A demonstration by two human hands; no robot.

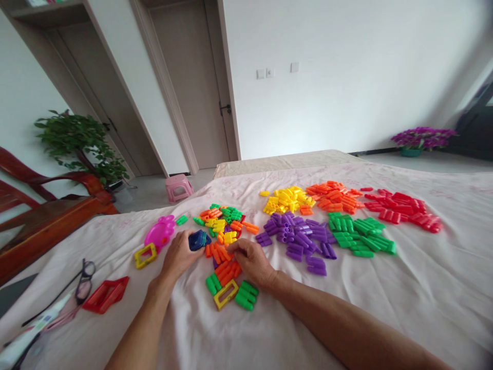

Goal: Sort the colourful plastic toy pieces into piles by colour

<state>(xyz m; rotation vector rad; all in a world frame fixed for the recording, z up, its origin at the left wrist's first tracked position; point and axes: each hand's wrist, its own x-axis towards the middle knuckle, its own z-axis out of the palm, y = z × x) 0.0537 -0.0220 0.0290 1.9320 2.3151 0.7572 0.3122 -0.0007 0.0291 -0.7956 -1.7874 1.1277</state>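
Note:
My left hand point(180, 253) is closed round a dark blue plastic piece point(198, 240), at the left edge of a mixed pile of orange, yellow and green pieces point(216, 225). Over the right side of that pile is my right hand point(252, 257), fingers bent together at the orange pieces point(227, 272); whatever is between its fingertips is too small to make out. Nearer me lie a yellow frame point(226, 295) and green pieces point(246, 295). To the right are separate heaps: purple point(298, 234), yellow point(285, 199), orange point(334, 197), green point(362, 235) and red point(402, 206).
On the left of the cloth-covered table point(308, 329) lie a pink tray point(159, 232), another yellow frame point(145, 256), a red frame point(106, 295) and glasses point(83, 285). A wooden chair point(73, 205) stands at the left, and a pink stool point(179, 188) beyond the table.

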